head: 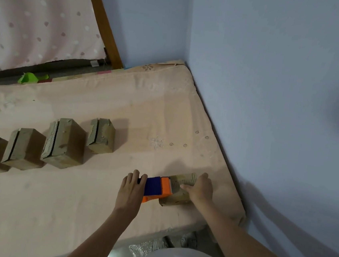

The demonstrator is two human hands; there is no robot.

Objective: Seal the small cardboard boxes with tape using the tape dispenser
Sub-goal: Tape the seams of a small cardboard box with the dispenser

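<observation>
A peach mattress [124, 107] carries 5 cardboard boxes: 1 box [178, 192] between the hands, beside an orange-blue tape dispenser [157, 188], and 4 more boxes [63, 143] in a row left of the hands.

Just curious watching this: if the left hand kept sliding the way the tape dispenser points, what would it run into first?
The left hand grips the tape dispenser, which already meets the small box; beyond it, probably the right hand.

Single head-worn view, tilted, down and forward over mattress [100, 184] toward wall corner, seemingly close.
</observation>
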